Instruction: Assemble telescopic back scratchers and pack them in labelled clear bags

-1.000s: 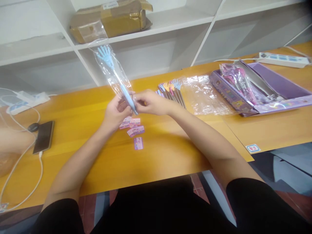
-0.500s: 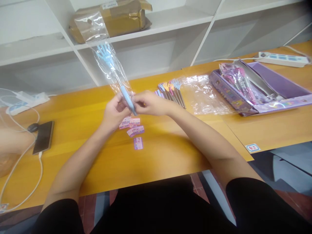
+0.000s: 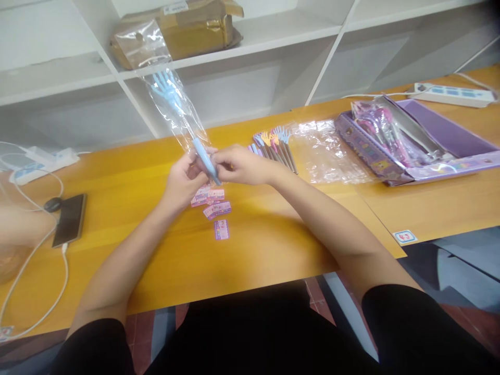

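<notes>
A light blue hand-shaped back scratcher (image 3: 166,91) slants up and to the left inside a clear plastic bag (image 3: 142,44). My left hand (image 3: 184,177) is closed around the bag's lower end, by the blue handle. From the other side, my right hand (image 3: 244,165) pinches at the same end, its fingertips partly hidden. Below the hands, several small pink and purple printed cards (image 3: 221,229) lie on the table. Just right of my right hand is a group of back scratchers (image 3: 278,146) with blue, orange and pink heads.
Clear plastic bags (image 3: 328,156) lie beside a purple box (image 3: 394,172) holding wrapped pink items. A phone (image 3: 69,220) with a white cable and a power strip (image 3: 45,165) are at left, near another person's arm (image 3: 23,221). A wrapped parcel (image 3: 195,34) sits on the shelf behind.
The top of the bag, with the scratcher head, has tipped slightly to the left. Both hands stay almost where they were.
</notes>
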The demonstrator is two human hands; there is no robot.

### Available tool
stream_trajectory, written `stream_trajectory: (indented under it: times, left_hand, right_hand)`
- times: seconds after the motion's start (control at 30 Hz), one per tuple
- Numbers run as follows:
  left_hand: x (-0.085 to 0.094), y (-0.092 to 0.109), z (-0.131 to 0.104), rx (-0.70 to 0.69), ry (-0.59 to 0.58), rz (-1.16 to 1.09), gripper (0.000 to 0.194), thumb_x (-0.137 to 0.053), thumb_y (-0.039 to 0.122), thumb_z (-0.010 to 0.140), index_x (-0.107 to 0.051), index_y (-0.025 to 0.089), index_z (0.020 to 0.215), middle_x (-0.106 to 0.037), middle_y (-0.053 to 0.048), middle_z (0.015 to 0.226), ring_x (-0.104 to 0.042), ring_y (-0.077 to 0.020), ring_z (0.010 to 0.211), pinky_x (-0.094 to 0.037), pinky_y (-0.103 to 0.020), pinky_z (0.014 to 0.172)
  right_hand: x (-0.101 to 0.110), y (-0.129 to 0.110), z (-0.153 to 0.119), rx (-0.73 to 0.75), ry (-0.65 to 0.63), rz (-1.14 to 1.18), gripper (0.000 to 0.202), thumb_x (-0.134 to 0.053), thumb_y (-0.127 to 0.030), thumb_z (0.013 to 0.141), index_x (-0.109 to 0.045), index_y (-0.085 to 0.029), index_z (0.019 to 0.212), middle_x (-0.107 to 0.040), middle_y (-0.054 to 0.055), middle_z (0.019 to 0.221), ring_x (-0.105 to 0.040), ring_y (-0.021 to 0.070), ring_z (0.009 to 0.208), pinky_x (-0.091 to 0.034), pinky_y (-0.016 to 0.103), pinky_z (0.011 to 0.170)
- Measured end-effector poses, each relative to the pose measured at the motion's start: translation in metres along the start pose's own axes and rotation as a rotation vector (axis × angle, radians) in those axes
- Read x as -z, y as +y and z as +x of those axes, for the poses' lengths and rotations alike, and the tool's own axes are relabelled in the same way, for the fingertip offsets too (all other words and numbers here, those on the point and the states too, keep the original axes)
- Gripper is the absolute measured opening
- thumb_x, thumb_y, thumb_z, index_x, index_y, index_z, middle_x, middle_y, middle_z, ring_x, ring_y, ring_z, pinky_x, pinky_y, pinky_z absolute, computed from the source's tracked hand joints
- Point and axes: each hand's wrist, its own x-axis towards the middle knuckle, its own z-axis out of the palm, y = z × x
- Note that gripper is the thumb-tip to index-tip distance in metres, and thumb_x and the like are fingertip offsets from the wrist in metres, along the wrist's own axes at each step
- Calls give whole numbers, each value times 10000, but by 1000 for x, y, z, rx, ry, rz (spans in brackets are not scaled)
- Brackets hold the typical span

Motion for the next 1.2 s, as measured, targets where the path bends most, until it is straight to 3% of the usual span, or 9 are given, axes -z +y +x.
stream_trajectory:
  times: [0.23, 0.57, 0.8, 1.0, 1.2]
  left_hand:
    - [1, 0, 0, -5, -28, 13, 458, -860, 257, 839, -755, 220, 1283, -803, -92, 1260, -778, -233, 1048, -655, -343, 822]
    - [0, 0, 0, 23, -22, -24, 477, -863, 197, 808, -781, 236, 1276, -825, -63, 1182, -754, -170, 863, -601, -270, 654]
    - [3, -2, -1, 33, -51, -28, 485, -864, 187, 855, -761, 234, 1326, -815, -59, 1140, -730, -177, 845, -601, -320, 702]
    - [2, 1, -1, 40, -37, -23, 438, -869, 201, 852, -785, 227, 1281, -788, -32, 992, -693, -146, 782, -577, -270, 663]
    - [2, 2, -1, 42, -40, 11, 432, -862, 224, 864, -781, 224, 1289, -798, -47, 1028, -695, -146, 783, -587, -269, 673]
  right_hand:
    - [0, 0, 0, -19, -7, 14, 179, -548, -118, 901, -567, -196, 740, -475, -58, 688, -349, 101, 652, -294, 242, 634]
    - [0, 3, -1, -33, -14, 40, 149, -551, -115, 873, -578, -195, 751, -537, -53, 696, -370, 99, 641, -302, 243, 626]
    - [1, 0, -1, -46, -5, 14, 170, -536, -111, 878, -563, -195, 733, -499, -58, 677, -343, 97, 637, -295, 251, 632]
    - [2, -1, 0, -20, 1, -13, 184, -522, -120, 894, -550, -197, 729, -452, -64, 657, -330, 97, 636, -285, 244, 635]
    - [2, 0, 0, -12, 9, -41, 179, -503, -110, 868, -509, -205, 717, -410, -69, 656, -324, 94, 633, -283, 247, 639]
